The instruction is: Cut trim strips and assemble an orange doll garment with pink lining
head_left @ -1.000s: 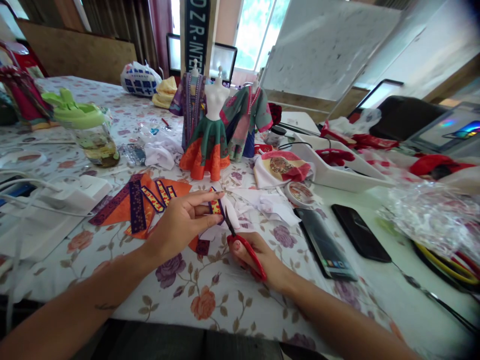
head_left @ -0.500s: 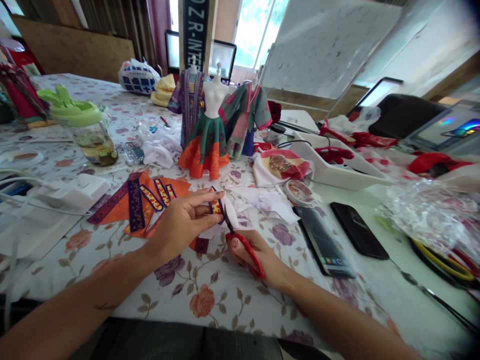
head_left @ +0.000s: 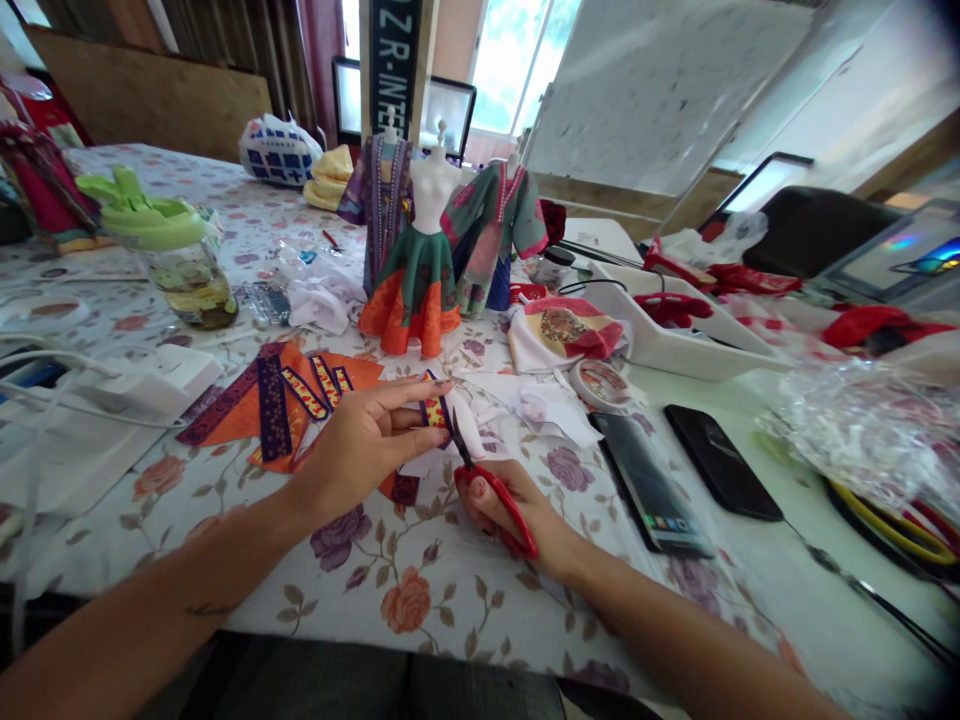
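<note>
Between the thumb and fingers of my left hand is a short yellow, red and purple patterned fabric strip. My right hand grips red-handled scissors, their dark blades pointing up at the strip's right edge. Left of my hands lie orange fabric pieces, with a dark purple band and several more yellow-patterned strips on top. White paper scraps lie just beyond the blades. Behind them a small mannequin wears a green and orange skirt.
Two phones and a tape roll lie to the right, before a white tray. Crumpled clear plastic is at far right. A white power strip with cables and a green-lidded bottle stand left.
The scissors and my right hand have shifted very slightly right. My left hand still holds the strip in almost the same place.
</note>
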Tool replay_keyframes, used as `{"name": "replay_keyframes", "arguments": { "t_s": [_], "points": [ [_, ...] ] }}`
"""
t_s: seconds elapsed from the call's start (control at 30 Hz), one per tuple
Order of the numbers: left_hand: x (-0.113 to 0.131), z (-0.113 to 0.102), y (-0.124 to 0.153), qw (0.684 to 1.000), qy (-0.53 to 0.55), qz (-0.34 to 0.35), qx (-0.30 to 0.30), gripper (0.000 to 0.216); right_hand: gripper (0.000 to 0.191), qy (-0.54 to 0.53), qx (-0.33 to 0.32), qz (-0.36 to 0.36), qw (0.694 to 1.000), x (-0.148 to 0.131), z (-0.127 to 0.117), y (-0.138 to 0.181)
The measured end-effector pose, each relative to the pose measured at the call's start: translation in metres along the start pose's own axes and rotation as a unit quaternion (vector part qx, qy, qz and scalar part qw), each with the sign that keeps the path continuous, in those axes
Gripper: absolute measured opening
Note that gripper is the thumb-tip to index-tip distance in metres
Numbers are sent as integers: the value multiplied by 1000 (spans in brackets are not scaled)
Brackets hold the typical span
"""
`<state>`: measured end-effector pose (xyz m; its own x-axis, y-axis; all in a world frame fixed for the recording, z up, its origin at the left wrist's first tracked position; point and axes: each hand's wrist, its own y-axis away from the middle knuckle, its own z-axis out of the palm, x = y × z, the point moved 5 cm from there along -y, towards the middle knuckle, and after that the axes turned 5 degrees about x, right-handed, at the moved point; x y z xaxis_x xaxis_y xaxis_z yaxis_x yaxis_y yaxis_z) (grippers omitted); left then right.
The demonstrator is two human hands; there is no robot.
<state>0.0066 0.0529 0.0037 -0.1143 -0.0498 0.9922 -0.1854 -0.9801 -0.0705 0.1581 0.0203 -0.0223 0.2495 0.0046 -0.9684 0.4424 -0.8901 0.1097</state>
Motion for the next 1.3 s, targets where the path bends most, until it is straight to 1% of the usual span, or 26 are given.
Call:
{"name": "replay_keyframes", "arguments": {
  "t_s": [0.27, 0.63, 0.9, 1.13, 1.3],
  "points": [
    [1, 1, -1, 1000, -6, 0, -3, 48, 62, 3, 2, 14, 1000, -2, 0, 1],
    [0, 0, 0, 1000, 0, -10, 1, 47, 64, 4, 7, 5, 1000, 2, 1, 1],
    [-1, -1, -1, 1000, -6, -5, 7, 48, 66, -3, 17, 15, 1000, 3, 1, 1],
    [-2, -1, -2, 1000, 0, -5, 0, 47, 66, -14, 23, 12, 1000, 7, 1, 0],
    [2, -2, -3, 1000, 9, 11, 15, 40, 63, -16, 26, 27, 999, 12, 0, -1]
  ]
}}
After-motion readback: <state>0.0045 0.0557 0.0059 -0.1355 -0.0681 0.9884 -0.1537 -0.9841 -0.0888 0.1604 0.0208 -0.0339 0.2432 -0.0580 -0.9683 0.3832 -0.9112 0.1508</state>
